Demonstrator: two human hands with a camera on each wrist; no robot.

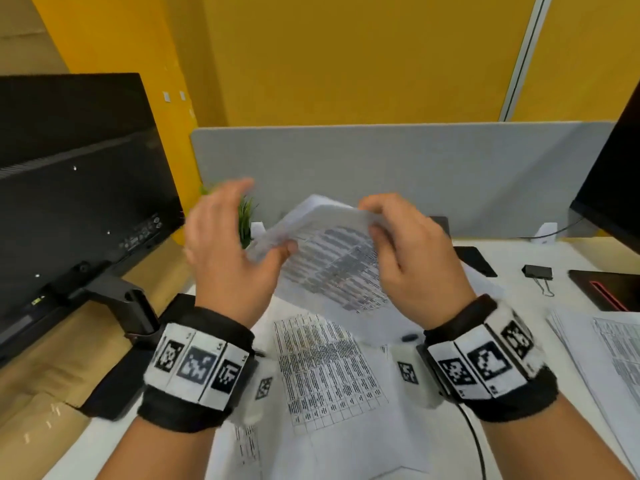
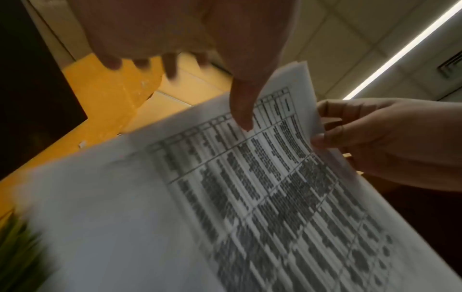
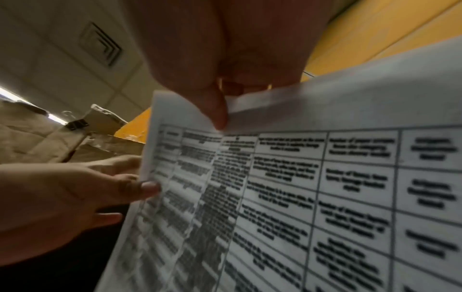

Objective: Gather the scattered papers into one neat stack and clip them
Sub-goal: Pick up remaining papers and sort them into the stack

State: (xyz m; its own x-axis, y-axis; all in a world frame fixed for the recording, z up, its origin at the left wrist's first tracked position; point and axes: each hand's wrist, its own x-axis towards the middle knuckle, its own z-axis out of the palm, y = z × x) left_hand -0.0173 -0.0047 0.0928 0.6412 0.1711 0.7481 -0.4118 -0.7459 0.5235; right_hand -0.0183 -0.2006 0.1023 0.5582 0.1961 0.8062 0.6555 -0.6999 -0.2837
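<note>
I hold a sheaf of printed table sheets [image 1: 332, 261] up over the desk, tilted toward me. My left hand [image 1: 239, 244] grips its left edge, the thumb [image 2: 242, 110] on the printed face and the fingers spread and blurred behind. My right hand [image 1: 394, 237] pinches the top right corner, its thumb [image 3: 215, 114] on the front. More printed sheets [image 1: 329, 368] lie loose on the white desk under my wrists, and another pile [image 1: 609, 351] lies at the right edge. A black binder clip [image 1: 537, 273] rests on the desk to the right, apart from both hands.
The back of a black monitor [image 1: 76, 188] on its stand fills the left. A grey divider [image 1: 415, 174] closes the desk's far side, with a small green plant [image 1: 246, 216] before it. A dark phone [image 1: 474, 259] and a second monitor's base [image 1: 609, 289] lie at the right.
</note>
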